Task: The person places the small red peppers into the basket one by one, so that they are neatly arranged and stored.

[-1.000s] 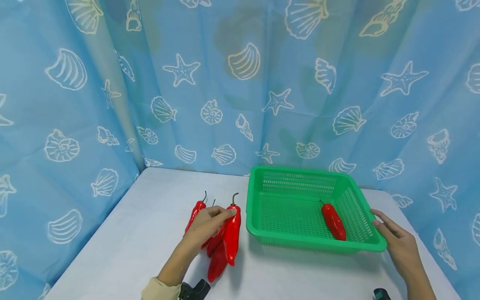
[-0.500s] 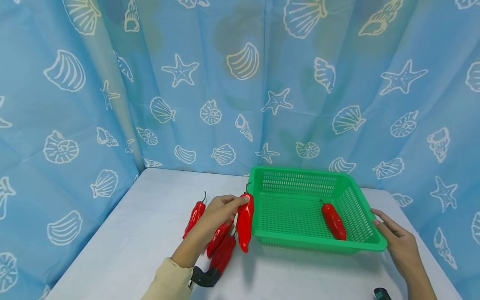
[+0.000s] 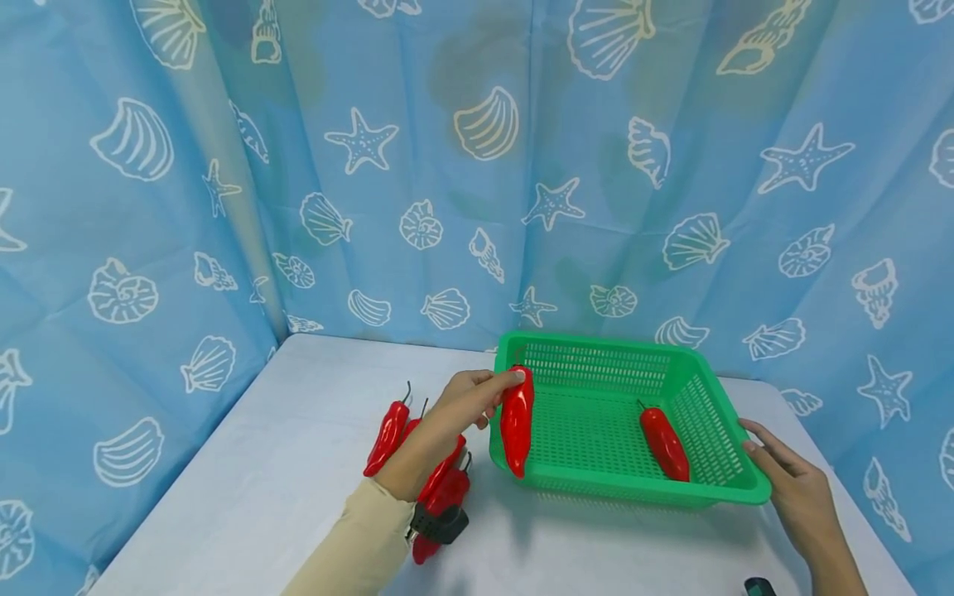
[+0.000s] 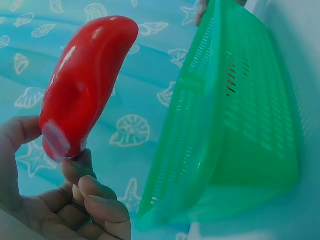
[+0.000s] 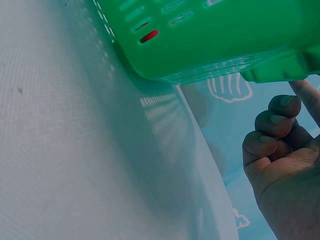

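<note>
My left hand [image 3: 471, 394] pinches a glossy red chili pepper [image 3: 517, 426] near its stem end, thumb on one side and fingers on the other. The pepper hangs tip down over the left rim of a green plastic basket [image 3: 596, 483]. In the left wrist view the held pepper [image 4: 87, 82] stands apart from the basket wall [image 4: 250, 135]. My right hand [image 3: 796, 488] grips the basket's right rim between thumb and fingers; its other fingers show curled below the rim in the right wrist view. Inside the basket, on the right, lies another red chili pepper [image 3: 665, 444].
Several more red chili peppers [image 3: 387, 439] lie on the white table [image 3: 320, 397] at the left, partly hidden under my left forearm and its dark wrist strap [image 3: 440, 523]. A blue shell-patterned curtain [image 3: 417, 273] stands behind and beside the table.
My left hand has carried the pepper from above the pile on the left, rightward to the basket's left rim. My right hand has stayed on the basket, which has not moved.
</note>
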A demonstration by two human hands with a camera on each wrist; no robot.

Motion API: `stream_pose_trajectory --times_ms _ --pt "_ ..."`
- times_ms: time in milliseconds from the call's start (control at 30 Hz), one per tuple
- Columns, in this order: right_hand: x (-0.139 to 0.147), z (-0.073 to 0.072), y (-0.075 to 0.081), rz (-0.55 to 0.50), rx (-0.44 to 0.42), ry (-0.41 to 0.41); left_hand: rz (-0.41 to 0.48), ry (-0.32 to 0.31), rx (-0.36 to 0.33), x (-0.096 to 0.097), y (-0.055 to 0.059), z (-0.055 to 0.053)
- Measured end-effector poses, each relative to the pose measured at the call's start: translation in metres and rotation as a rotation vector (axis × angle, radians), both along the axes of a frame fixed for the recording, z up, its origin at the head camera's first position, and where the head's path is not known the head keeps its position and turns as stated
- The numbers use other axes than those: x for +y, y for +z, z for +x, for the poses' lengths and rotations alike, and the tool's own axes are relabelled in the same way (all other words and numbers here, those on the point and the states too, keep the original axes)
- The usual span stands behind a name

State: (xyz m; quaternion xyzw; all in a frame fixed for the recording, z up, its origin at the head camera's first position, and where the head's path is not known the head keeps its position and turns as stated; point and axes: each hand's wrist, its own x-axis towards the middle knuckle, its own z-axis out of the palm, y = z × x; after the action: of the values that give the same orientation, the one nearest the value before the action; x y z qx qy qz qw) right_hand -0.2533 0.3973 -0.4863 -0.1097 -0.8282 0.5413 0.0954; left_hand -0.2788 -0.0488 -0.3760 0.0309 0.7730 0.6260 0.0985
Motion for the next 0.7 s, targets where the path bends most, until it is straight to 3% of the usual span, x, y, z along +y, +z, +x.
stream_pose_trajectory --times_ms 267,533,700 --pt "-0.001 -0.001 0.000 0.045 -0.015 -0.013 -0.002 -0.004 -0.023 0.021 0.003 -0.010" --pt "-0.003 0.002 0.001 0.009 0.010 -0.013 -0.060 -0.009 0.015 0.042 0.008 -0.017" --pt "-0.003 0.001 0.002 0.042 -0.021 -0.016 -0.068 -0.019 0.028 0.051 0.006 -0.022"
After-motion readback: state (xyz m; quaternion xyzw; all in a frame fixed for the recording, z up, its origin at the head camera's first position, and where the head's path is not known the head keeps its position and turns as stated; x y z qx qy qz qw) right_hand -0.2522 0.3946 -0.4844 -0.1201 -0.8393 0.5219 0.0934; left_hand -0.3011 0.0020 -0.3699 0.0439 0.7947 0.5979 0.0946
